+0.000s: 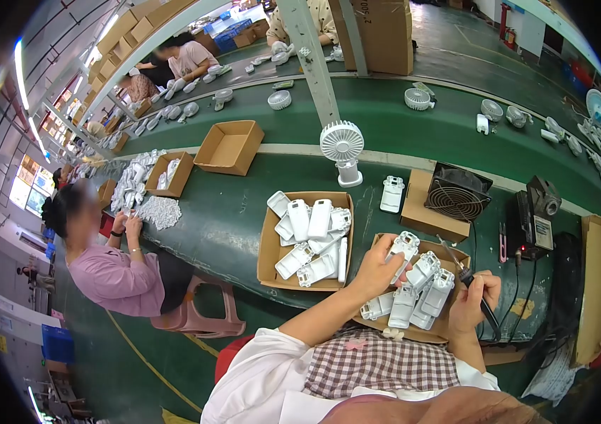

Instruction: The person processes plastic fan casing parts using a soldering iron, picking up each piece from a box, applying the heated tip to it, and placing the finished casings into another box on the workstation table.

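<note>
My left hand [376, 268] is closed around a white plastic fan-handle housing [406, 244], held tilted above an open cardboard box [460, 249]. More white housings [424, 290] lie heaped in that box. In my right hand [475, 300] is a soldering iron [466, 276], its dark handle in my fingers. Its metal tip points up and left, to the right of the housing and apart from it. Just left of my hands stands a second cardboard box [266, 244] piled with white housings [311, 220]. A single housing [391, 194] lies on the green table beyond.
A small white fan [343, 152] stands upright behind the boxes. A black fan [459, 192] rests by a cardboard box [419, 212]. A black soldering station [530, 225] with cables is at right. At left, a person [120, 247] handles small parts. A green conveyor [378, 120] runs behind.
</note>
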The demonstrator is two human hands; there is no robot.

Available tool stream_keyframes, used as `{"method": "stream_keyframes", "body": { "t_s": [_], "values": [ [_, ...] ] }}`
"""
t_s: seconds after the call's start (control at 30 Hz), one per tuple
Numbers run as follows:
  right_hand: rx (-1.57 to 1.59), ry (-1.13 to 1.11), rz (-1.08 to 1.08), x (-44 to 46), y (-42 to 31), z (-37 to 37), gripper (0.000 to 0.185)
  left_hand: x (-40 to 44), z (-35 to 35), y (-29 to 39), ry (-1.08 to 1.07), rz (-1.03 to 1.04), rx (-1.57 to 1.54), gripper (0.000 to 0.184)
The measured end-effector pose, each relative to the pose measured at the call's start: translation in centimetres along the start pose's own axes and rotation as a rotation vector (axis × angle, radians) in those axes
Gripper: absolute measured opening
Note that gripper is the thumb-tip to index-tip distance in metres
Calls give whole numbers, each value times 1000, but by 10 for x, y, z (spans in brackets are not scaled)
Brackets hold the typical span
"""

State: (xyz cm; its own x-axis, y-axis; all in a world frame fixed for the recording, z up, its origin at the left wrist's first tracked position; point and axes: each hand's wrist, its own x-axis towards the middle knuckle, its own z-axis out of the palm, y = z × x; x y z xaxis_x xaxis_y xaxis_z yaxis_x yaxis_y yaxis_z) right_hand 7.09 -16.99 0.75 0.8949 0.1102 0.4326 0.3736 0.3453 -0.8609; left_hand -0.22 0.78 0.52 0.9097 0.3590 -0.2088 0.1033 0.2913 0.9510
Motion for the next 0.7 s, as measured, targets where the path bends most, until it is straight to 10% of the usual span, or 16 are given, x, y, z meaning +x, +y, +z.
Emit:
{"method": "stream_keyframes", "body": {
  "t_s": [0.7],
  "values": [
    [49,4,46,-1,-4,0,15,-1,-2,1,-19,11,6,24]
  ]
}}
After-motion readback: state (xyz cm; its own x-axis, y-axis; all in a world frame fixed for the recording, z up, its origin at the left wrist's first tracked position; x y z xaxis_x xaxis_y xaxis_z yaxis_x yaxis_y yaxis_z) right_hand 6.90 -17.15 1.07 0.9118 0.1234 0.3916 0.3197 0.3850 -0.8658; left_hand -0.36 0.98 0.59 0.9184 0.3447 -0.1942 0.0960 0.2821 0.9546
